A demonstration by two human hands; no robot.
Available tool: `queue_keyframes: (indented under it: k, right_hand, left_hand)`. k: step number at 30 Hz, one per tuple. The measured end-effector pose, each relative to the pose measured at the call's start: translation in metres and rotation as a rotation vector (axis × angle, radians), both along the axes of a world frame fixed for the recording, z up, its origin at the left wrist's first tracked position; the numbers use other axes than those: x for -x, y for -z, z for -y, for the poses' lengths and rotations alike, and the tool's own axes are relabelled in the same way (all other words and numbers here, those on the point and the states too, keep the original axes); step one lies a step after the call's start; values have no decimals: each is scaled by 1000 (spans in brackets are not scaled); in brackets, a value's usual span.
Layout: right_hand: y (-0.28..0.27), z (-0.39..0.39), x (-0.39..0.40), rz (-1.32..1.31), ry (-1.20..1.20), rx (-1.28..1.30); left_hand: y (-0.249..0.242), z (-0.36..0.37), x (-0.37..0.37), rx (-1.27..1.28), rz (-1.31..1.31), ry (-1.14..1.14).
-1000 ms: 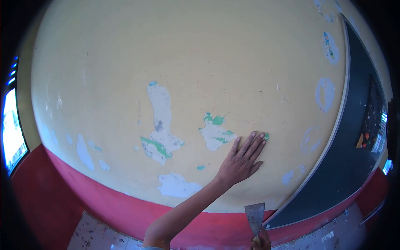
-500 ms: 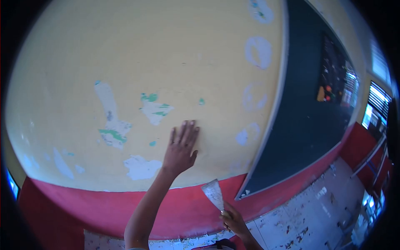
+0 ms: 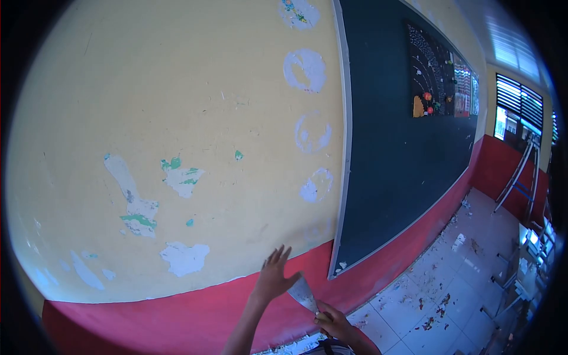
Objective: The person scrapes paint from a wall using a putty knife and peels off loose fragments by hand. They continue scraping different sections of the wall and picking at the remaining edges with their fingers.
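My left hand is raised before the wall with its fingers spread, holding nothing, close to where the cream paint meets the red band. In my right hand is a putty knife, gripped by its handle with the wide metal blade pointing up and left. Part of the blade's top edge is hidden behind my left thumb. The cream wall carries several bare white patches, such as a ragged white patch at lower left and a round white patch beside the board. Green paint shows in some of them.
A dark green chalkboard in a pale frame spans the wall to the right, with a black poster on it. Flakes and debris lie on the tiled floor. A ladder and stacked furniture stand at the far right.
My left hand has come down from the cream wall, where it lay flat, toward the putty knife. The view has turned right, showing more chalkboard and floor. My right hand keeps its grip.
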State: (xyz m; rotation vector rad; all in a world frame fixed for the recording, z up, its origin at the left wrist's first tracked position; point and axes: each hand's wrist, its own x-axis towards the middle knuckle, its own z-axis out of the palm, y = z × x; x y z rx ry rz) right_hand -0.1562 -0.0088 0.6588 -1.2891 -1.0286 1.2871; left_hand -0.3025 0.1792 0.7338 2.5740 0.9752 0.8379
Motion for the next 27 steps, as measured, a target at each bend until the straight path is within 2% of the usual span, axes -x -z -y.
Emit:
queue_keyframes:
  k: [2,5,9,12,15,18,21,24,27]
  right_hand:
    - [5,6,-4,35,7,-5]
    - [6,12,-5,-45,75,-1]
    - [-15,13,-11,-184,156,156]
    - [-6,4,-28,-388,153,104]
    - [-14,-10,-41,-606,163,-127]
    - [-38,-30,-56,-484,102,-98]
    - [-36,-50,-69,-258,46,-1]
    - [-15,-67,-73,-263,43,-89]
    - [-22,-82,-81,-299,40,-188]
  left_hand:
    - [6,3,-7,8,20,70]
    - [-5,5,-14,-28,57,146]
    - [-37,-5,-23,-159,65,179]
    - [-61,-16,-28,-276,45,176]
    - [-87,-29,-33,-406,26,147]
    - [-112,-45,-45,-514,40,107]
    - [-130,-54,-60,-591,62,48]
    - [-144,-61,-68,-800,8,-39]
    - [-153,-77,-78,-913,11,-109]
